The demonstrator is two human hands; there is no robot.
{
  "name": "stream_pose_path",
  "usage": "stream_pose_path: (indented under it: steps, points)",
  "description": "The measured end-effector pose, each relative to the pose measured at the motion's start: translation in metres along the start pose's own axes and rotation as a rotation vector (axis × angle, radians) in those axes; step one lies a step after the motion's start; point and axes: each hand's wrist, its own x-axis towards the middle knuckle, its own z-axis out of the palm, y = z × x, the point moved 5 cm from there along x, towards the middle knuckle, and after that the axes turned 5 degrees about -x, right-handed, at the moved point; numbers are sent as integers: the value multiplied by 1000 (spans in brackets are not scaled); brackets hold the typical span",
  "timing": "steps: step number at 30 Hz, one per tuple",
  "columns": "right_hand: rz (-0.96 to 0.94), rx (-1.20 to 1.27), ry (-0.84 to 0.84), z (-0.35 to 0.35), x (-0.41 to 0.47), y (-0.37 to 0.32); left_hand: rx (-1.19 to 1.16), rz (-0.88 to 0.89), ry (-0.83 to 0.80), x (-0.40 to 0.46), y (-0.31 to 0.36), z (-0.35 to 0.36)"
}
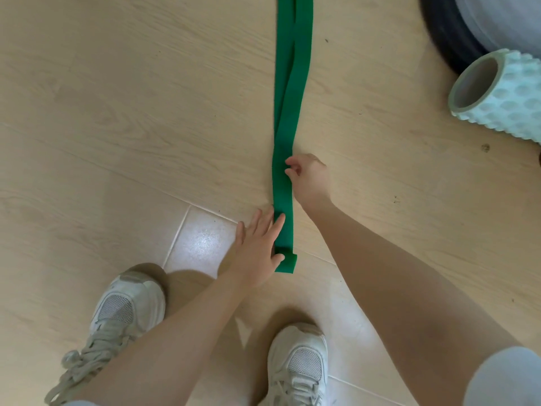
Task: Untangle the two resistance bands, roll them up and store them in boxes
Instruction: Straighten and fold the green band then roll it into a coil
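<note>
Green band (288,112) lies flat on the floor (117,112), running from top centre down to mid-frame. Left hand (259,250) presses its folded near end with straight fingers; right hand (307,177) pinches its edge just above.

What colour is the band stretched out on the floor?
The band is solid green with no pattern, seen clearly in the head view.
</note>
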Motion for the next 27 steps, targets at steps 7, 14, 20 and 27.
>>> stream_pose_path:
  steps: [7,14,20,27]
  points:
    - [-223,-45,65,-8,-84,18,-28,-24,-1,-2,4,0]
    - [-105,55,-154,32,-158,54,-160,136,211,-24,9,7]
    - [-44,67,-272,47,-186,64,-371,127,50,-54,-5,33]
    - [94,98,-313,45,-172,67,-424,-26,160,-54,-6,36]
